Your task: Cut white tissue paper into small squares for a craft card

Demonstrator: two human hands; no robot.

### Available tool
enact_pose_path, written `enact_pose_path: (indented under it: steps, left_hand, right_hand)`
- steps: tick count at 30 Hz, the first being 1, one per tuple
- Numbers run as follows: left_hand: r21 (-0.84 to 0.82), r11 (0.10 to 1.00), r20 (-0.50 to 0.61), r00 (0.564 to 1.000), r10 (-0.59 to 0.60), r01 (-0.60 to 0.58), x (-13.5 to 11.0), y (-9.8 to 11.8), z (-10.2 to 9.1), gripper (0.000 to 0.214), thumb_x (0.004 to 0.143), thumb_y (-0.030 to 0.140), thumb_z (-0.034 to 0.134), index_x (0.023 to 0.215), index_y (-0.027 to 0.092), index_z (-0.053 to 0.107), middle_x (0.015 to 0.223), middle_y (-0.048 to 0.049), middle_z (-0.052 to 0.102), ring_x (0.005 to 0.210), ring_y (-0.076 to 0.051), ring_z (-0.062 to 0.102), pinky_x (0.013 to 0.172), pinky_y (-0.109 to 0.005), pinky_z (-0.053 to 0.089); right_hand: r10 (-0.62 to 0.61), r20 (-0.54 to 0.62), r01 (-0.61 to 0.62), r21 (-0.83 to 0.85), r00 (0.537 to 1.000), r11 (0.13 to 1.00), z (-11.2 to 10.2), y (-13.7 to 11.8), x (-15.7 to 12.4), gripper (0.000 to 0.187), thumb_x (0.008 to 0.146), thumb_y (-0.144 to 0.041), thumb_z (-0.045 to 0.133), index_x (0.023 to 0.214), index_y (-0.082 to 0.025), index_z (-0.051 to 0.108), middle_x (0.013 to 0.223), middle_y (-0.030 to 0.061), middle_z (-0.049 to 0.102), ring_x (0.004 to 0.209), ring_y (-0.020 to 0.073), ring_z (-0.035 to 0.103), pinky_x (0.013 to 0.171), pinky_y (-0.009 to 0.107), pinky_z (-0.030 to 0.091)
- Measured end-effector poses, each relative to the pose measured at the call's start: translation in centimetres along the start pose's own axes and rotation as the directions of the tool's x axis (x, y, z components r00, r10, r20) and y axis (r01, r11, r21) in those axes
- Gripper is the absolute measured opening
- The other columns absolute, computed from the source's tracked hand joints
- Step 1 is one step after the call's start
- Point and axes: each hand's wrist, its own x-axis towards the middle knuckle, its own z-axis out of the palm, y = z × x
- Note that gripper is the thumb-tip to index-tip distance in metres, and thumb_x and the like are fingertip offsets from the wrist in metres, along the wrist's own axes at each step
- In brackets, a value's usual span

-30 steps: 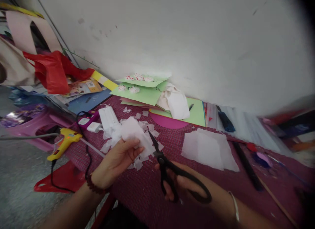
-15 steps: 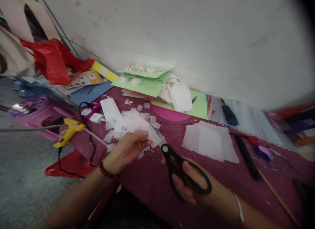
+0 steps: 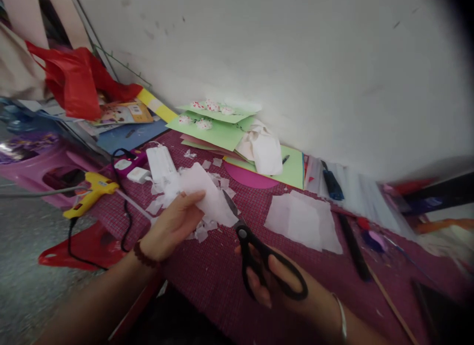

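Observation:
My left hand (image 3: 181,216) pinches a strip of thin white paper (image 3: 211,194) between thumb and fingers. In my right hand (image 3: 276,276) are black-handled scissors (image 3: 242,233), fingers and thumb through the loops. Their blades (image 3: 230,204) are parted at the right edge of the strip, one blade showing beside it and the other hidden by the paper. Beneath and behind the strip lies a heap of small white paper scraps (image 3: 166,187). Larger white sheets (image 3: 303,221) lie flat to the right of the scissors.
A yellow glue gun (image 3: 91,192) with its cord sits at the table's left edge, near a white power adapter (image 3: 138,175). Green cards with blossom pictures (image 3: 207,130) stand at the wall beside a crumpled white cloth or paper (image 3: 266,152). Clear plastic sleeves (image 3: 363,192) lie right.
The view has shifted a little to the right. The paper strip is tilted more upright, showing its broad face, and the scissor blades have come apart along its edge.

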Motion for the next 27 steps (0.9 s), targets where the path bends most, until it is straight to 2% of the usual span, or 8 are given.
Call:
enact_pose_path:
  steps: [5, 9, 13, 17, 22, 27]
  left_hand:
    - [0.123, 0.991, 0.036, 0.998, -0.059, 0.054, -0.6, -0.3, 0.1, 0.023, 0.071, 0.011, 0.080, 0.093, 0.014, 0.074, 0.093, -0.0065, 0.078, 0.080, -0.020, 0.074, 0.075, -0.031, 0.060]
    - [0.187, 0.979, 0.081, 0.992, -0.096, 0.079, -0.9, -1.1, -0.1, 0.025, 0.067, 0.017, 0.085, 0.090, 0.013, 0.075, 0.084, -0.0057, 0.078, 0.068, -0.017, 0.071, 0.067, -0.027, 0.057]
    - [0.164, 0.980, 0.124, 0.984, -0.129, 0.108, -1.2, -2.2, -0.3, 0.024, 0.066, 0.019, 0.087, 0.087, 0.014, 0.076, 0.079, -0.0037, 0.077, 0.064, -0.014, 0.069, 0.067, -0.024, 0.056]
    - [0.184, 0.975, 0.105, 0.983, -0.148, 0.127, -1.4, -2.5, -0.2, 0.025, 0.067, 0.018, 0.085, 0.090, 0.014, 0.076, 0.081, -0.0048, 0.077, 0.065, -0.015, 0.069, 0.067, -0.027, 0.056]
    - [0.180, 0.973, 0.021, 0.989, -0.149, 0.142, -1.6, -2.1, 0.3, 0.020, 0.068, 0.015, 0.083, 0.087, 0.015, 0.075, 0.080, -0.0037, 0.076, 0.067, -0.016, 0.068, 0.065, -0.026, 0.055]
    - [0.225, 0.968, -0.014, 0.993, -0.113, 0.113, -1.8, -2.0, 0.5, 0.017, 0.067, 0.015, 0.083, 0.082, 0.015, 0.076, 0.077, -0.0023, 0.075, 0.067, -0.014, 0.066, 0.068, -0.024, 0.054]
  right_hand:
    - [0.037, 0.063, -0.042, 0.076, 0.997, 0.996, 0.0, 0.5, 0.3, 0.065, 0.082, -0.068, 0.065, 0.123, -0.018, 0.063, 0.082, 0.0026, 0.058, 0.059, 0.0087, 0.051, 0.056, 0.023, 0.042]
    - [0.012, 0.058, -0.017, 0.093, 0.998, 0.996, 0.0, 0.5, 0.4, 0.064, 0.084, -0.069, 0.062, 0.122, -0.018, 0.062, 0.083, 0.0026, 0.059, 0.058, 0.0092, 0.052, 0.056, 0.024, 0.040]
    - [0.027, 0.066, -0.035, 0.115, 0.997, 0.993, 0.0, 0.5, 0.5, 0.065, 0.084, -0.069, 0.061, 0.124, -0.018, 0.060, 0.082, 0.0014, 0.058, 0.059, 0.0097, 0.050, 0.057, 0.025, 0.041]
    - [0.030, 0.050, -0.033, 0.077, 0.998, 0.996, 0.4, 0.3, 0.3, 0.066, 0.083, -0.071, 0.061, 0.123, -0.018, 0.060, 0.082, 0.0011, 0.057, 0.059, 0.0101, 0.049, 0.057, 0.025, 0.040]
    - [-0.008, 0.014, 0.007, 0.054, 1.000, 0.998, 1.0, -0.1, -0.2, 0.066, 0.084, -0.071, 0.060, 0.123, -0.018, 0.059, 0.084, 0.0014, 0.056, 0.059, 0.0105, 0.048, 0.056, 0.026, 0.038]
    - [0.000, 0.017, -0.001, 0.046, 1.000, 0.999, 1.1, -0.1, -0.6, 0.056, 0.087, -0.067, 0.058, 0.120, -0.023, 0.060, 0.086, 0.0010, 0.057, 0.061, 0.0111, 0.050, 0.057, 0.026, 0.040]
